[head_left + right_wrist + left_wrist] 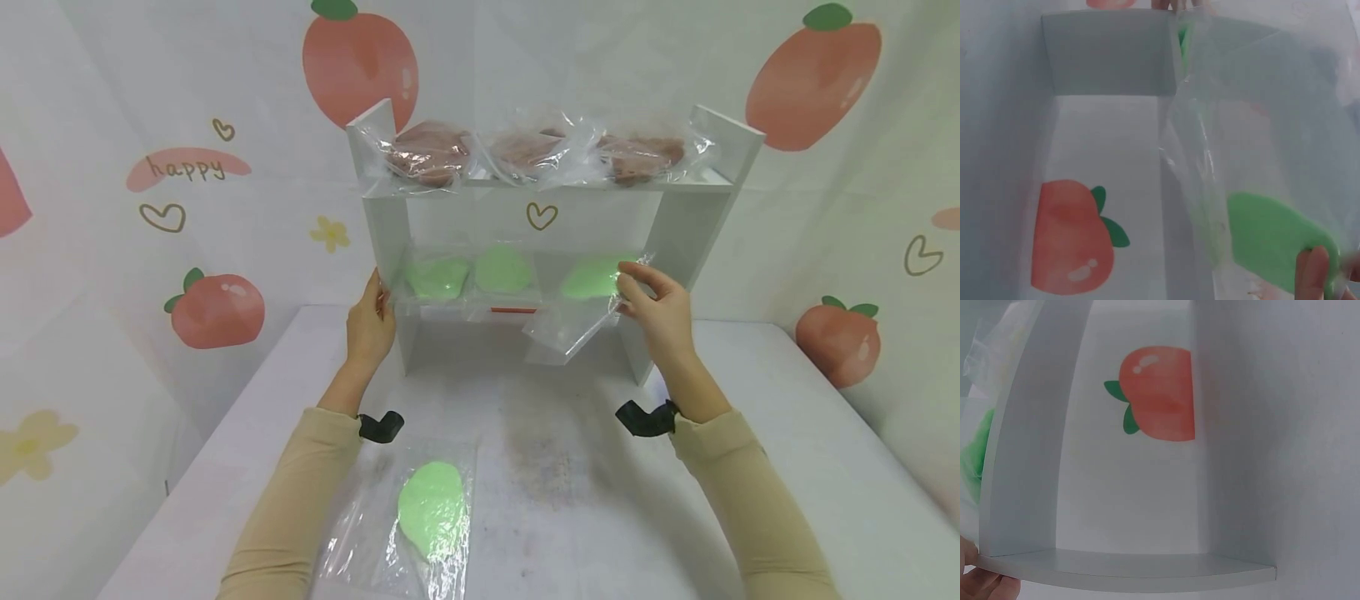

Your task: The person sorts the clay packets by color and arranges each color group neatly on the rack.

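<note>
My right hand (660, 310) pinches the edge of a clear plastic bag with a flat green piece (596, 277) inside, at the right end of the middle shelf. The bag's loose end (562, 333) hangs over the shelf's front edge. In the right wrist view the fingertips (1313, 272) lie against the green piece. My left hand (371, 327) grips the left side panel of the white shelf unit (386, 225), thumb on the inner side. Two more bagged green pieces, one at left (437, 278) and one in the middle (503, 268), lie on that shelf.
Bagged brown pieces (431, 154) line the top shelf. Another bagged green piece (433, 510) lies on the white table (570, 533) in front, near my left forearm. A fruit-patterned cloth (540, 50) hangs behind the shelf unit.
</note>
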Motion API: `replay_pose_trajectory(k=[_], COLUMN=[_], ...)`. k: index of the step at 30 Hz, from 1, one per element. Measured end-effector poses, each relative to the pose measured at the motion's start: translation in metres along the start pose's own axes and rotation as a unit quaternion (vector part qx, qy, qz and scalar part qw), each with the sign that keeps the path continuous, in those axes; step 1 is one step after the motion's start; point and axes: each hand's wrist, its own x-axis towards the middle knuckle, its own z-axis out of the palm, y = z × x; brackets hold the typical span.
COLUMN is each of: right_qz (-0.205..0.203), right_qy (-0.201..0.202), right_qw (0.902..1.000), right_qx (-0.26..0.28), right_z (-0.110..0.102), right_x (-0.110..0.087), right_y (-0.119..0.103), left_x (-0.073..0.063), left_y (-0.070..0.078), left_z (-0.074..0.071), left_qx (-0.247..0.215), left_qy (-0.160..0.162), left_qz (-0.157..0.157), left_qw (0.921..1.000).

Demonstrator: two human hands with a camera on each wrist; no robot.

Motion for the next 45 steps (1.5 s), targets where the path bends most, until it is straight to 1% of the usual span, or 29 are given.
replay_pose_trajectory(k=[3, 6, 8, 10, 13, 15, 17, 22, 26, 30, 35, 38, 40, 45], right_qz=[0.014, 0.034, 0.052, 0.069, 0.084, 0.085, 0.08, 0.073, 0.055, 0.034, 0.018, 0.007, -0.002, -0.015], right_qy=[-0.013, -0.038, -0.062, -0.087, -0.122, -0.132, -0.133, -0.115, -0.102, -0.078, -0.05, -0.044, -0.043, -0.056], right_qw=[0.9994, 0.9962, 0.9909, 0.9832, 0.9734, 0.9713, 0.9719, 0.9714, 0.9656, 0.9585, 0.9556, 0.9539, 0.9507, 0.9375], right_qx=[-0.029, -0.07, -0.107, -0.145, -0.175, -0.179, -0.177, -0.194, -0.233, -0.272, -0.29, -0.297, -0.307, -0.343], right_z=[0.005, 0.007, 0.009, 0.009, 0.009, 0.01, 0.011, 0.016, 0.019, 0.022, 0.026, 0.028, 0.029, 0.028], right_x=[0.008, 0.014, 0.018, 0.022, 0.028, 0.032, 0.036, 0.043, 0.046, 0.049, 0.054, 0.055, 0.056, 0.058], right_y=[0.0, -0.001, -0.002, -0.003, -0.001, 0.002, 0.005, 0.012, 0.013, 0.014, 0.016, 0.017, 0.017, 0.016], left_x=[0.0, 0.0, 0.0, 0.0, 0.0, 0.0, -0.001, -0.001, -0.001, -0.001, -0.001, -0.001, -0.001, -0.001], left_y=[0.0, 0.0, 0.0, 0.0, 0.0, 0.0, 0.0, 0.0, 0.001, 0.001, 0.001, 0.001, 0.0, -0.002], left_z=[0.0, 0.0, 0.0, 0.0, 0.0, 0.0, 0.0, 0.0, 0.0, 0.0, -0.001, -0.001, 0.0, 0.0], left_qx=[-0.001, -0.004, -0.004, -0.004, -0.005, -0.005, -0.006, -0.005, -0.006, -0.007, -0.008, -0.008, -0.008, -0.008], left_qy=[-0.002, -0.003, -0.002, -0.001, -0.003, -0.004, -0.004, -0.006, -0.006, -0.007, -0.009, -0.008, -0.007, -0.005], left_qz=[-0.002, -0.003, -0.001, 0.001, 0.004, 0.004, 0.002, -0.003, -0.004, -0.003, -0.003, -0.003, -0.003, -0.002], left_qw=[1.0, 1.0, 1.0, 1.0, 1.0, 1.0, 1.0, 1.0, 1.0, 0.9999, 0.9999, 0.9999, 0.9999, 1.0])
